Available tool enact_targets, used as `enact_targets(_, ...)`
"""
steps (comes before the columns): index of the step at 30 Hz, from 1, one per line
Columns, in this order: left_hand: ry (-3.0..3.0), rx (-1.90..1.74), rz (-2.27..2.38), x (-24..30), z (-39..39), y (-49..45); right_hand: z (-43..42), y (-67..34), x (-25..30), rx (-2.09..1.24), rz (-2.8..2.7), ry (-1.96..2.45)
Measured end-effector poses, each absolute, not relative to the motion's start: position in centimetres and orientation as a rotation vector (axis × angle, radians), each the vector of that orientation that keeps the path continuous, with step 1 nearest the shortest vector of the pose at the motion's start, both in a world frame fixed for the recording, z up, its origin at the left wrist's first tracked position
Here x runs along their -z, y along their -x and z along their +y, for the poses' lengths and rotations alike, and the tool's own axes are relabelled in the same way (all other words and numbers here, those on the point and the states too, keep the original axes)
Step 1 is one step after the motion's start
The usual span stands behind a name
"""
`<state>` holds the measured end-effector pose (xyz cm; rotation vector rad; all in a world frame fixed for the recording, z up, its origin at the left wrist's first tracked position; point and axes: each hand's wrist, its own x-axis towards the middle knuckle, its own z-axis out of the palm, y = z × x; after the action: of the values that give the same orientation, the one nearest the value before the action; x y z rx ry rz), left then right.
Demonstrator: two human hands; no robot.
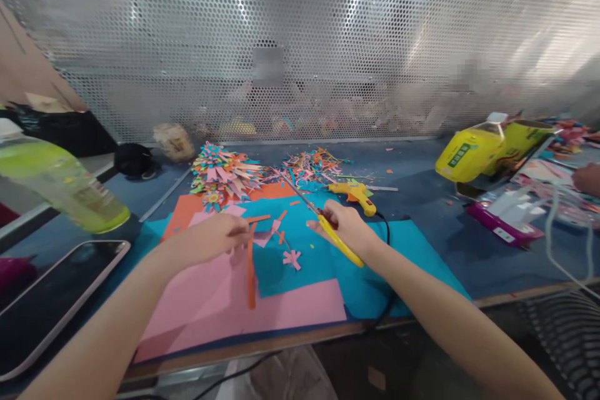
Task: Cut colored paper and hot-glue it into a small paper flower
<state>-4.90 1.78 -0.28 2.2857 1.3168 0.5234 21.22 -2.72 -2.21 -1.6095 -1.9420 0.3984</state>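
My left hand [220, 236] is closed on orange strips [252, 272], one hanging down and a shorter one pointing right from the fingers. My right hand [349, 225] grips scissors with yellow handles [338, 239], their blades pointing up and left, away from the strips. Whether the blades are parted is hard to make out. Below and between the hands lie blue sheets [290, 278] and pink sheets [300, 306]. A small pink paper flower [292, 259] and short orange pieces rest on the blue.
Behind the hands are a heap of colourful fringed flowers [225, 172], paper scraps [312, 165] and a yellow glue gun [354, 194] with a black cord. A phone [56, 300] and bottle [65, 181] lie left. Yellow-labelled bottles [469, 150] and another person's hand [587, 179] are right.
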Motion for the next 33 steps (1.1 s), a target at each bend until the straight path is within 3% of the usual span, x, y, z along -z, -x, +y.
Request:
enact_targets(1, -2.371, -0.273, 1.327, 0.5, 2.1, 5.1, -2.6, -21.3, 2.3, -0.388, -1.943, 1.618)
enact_targets(3, -2.478, -0.108, 1.556, 0.8, 2.4, 4.9, -2.4, -21.3, 2.5, -0.378, -1.943, 1.625)
enact_targets(6, -2.638, -0.213, 1.685, 0.7, 2.1, 3.6, -2.3, -21.4, 2.6, -0.364, -1.944, 1.632)
enact_targets(8, -2.863, -0.295, 1.530, 0.6, 1.5, 2.6, -2.2, -21.5, 2.6, -0.357, -1.937, 1.642)
enact_targets(11, -3.109, -0.134, 1.121, 0.8, 0.8, 1.3, -2.1, -21.7, 2.4, -0.332, -1.930, 1.655)
enact_targets(16, -3.283, 0.075, 1.021, 1.8, 1.3, 0.9, -1.9, -21.9, 2.3, -0.316, -1.914, 1.666)
enact_targets(33, -3.433, -0.130, 0.974, 1.9, 1.2, 0.9, -1.4, -22.5, 2.7, -0.298, -1.885, 1.654)
